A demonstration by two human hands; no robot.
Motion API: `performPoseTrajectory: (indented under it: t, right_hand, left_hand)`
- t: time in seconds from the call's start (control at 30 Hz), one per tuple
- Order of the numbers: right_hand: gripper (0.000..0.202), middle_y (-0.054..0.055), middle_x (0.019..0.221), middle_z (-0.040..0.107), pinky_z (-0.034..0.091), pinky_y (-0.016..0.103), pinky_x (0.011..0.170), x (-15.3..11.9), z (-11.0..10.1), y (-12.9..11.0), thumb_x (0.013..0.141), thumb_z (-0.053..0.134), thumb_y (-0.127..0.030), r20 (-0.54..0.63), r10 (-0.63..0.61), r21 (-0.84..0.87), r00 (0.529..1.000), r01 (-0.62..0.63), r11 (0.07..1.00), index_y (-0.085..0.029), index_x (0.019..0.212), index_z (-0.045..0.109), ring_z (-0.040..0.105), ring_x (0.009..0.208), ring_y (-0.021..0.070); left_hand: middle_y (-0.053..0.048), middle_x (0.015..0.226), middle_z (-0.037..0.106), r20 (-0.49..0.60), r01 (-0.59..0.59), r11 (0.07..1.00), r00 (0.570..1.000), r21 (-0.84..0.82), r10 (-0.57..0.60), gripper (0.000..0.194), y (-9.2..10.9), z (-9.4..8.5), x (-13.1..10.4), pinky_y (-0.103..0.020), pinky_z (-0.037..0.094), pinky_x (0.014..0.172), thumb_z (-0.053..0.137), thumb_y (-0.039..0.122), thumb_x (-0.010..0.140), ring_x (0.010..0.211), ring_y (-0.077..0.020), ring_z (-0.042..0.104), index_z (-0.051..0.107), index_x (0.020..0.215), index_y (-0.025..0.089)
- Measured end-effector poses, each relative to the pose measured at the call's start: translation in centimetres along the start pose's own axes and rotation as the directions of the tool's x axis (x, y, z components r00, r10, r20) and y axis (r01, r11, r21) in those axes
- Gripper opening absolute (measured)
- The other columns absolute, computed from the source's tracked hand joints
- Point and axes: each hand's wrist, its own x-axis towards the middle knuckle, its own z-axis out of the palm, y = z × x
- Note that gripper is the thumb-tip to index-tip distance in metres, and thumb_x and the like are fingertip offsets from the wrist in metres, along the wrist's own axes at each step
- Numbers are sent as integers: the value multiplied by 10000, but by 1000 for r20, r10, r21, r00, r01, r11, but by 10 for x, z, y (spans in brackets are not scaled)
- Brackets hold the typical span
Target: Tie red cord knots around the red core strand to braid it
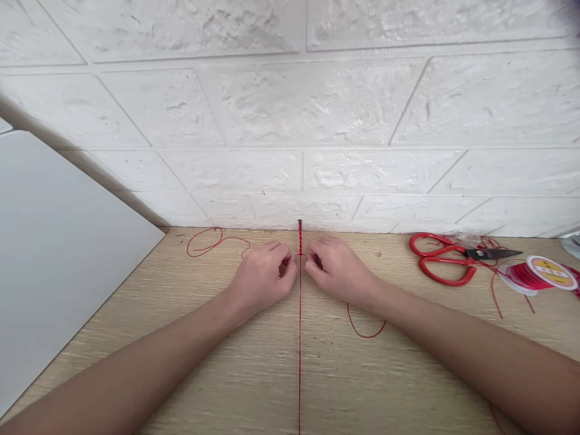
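A red cord (299, 338) runs straight down the middle of the wooden table from a short twisted, knotted length (300, 238) hooked on a nail (299, 222) by the wall. On the left of the knots, my left hand (270, 273) pinches a thin red side strand; its loose end curls on the wood behind the hand. Mirrored on the right, my right hand (333, 266) is closed on the other side strand, whose slack loops out under the wrist. Both hands sit close to the lowest knot, with the strands drawn out sideways. The fingertips partly hide the strands.
Red-handled scissors (446, 260) lie at the right, blades pointing right. Beside them are a spool of red cord (534, 275) and loose cord pieces. A pale panel (67, 241) covers the left side. The white brick-patterned wall (254, 103) bounds the table's back.
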Motion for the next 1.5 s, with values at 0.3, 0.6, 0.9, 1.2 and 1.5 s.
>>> performPoseTrajectory:
  t: [0.3,0.6,0.9,1.2,1.5]
  right_hand:
    - [198,4,642,528,298,314,643,0,2,1,870,491,-173,-7,-29,-28,1000,28,999,-213,684,434,439,646,165]
    - [185,14,645,548,296,320,639,1,2,2,868,506,-172,-5,-28,-56,1000,28,998,-207,689,475,439,638,170]
    - [196,11,635,540,307,326,644,1,4,0,865,498,-163,-18,-8,-76,1000,7,997,-207,676,473,437,632,170]
    - [204,18,636,546,308,327,645,2,4,-1,863,500,-157,-28,2,-79,1000,-4,997,-213,671,460,445,638,176]
    - [240,-4,625,521,293,301,612,1,1,3,839,539,-187,-24,34,25,999,-33,999,-224,648,398,445,630,160]
  left_hand:
    - [11,604,472,28,-68,998,997,16,67,287,1,-2,1,-289,325,576,459,183,919,574,-129,438,425,634,198]
    - [-7,656,536,123,-57,995,991,83,46,231,0,-4,2,-293,344,598,434,168,916,614,-147,489,467,689,195]
    - [-15,672,565,139,-55,992,990,114,39,207,1,-3,3,-296,361,593,438,162,898,613,-153,506,492,700,188]
    - [-19,663,574,131,-49,992,991,116,34,208,1,-2,2,-287,352,582,448,161,885,602,-149,505,487,683,189]
    - [12,588,550,84,-68,997,994,20,66,253,-1,-8,3,-263,315,543,519,227,856,530,-109,463,465,613,184]
